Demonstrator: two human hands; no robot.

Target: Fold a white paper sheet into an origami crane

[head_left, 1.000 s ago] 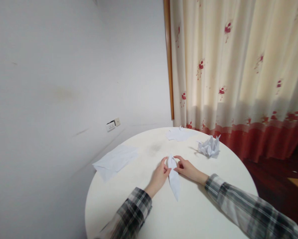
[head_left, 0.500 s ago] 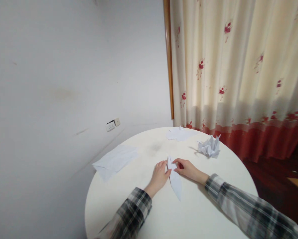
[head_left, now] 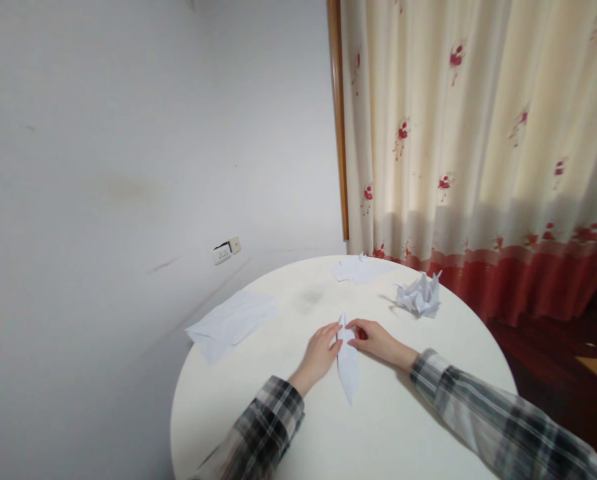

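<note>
A long, pointed folded white paper [head_left: 347, 363] lies on the round white table [head_left: 378, 427], its narrow tip toward me. My left hand [head_left: 319, 353] presses its fingertips on the paper's upper left edge. My right hand [head_left: 376, 339] pinches the upper right edge with thumb and fingers closed on it. Both wrists come out of plaid sleeves.
A stack of flat white sheets [head_left: 231, 321] lies at the table's left edge. A folded paper figure [head_left: 419, 295] stands at the back right, and another flattened paper piece [head_left: 356, 269] lies at the far rim. A flowered curtain [head_left: 478, 147] hangs behind.
The paper's near tip swung slightly right, then back toward the centre. Both hands stayed on its upper end, with the left fingers now stretched further over the edge.
</note>
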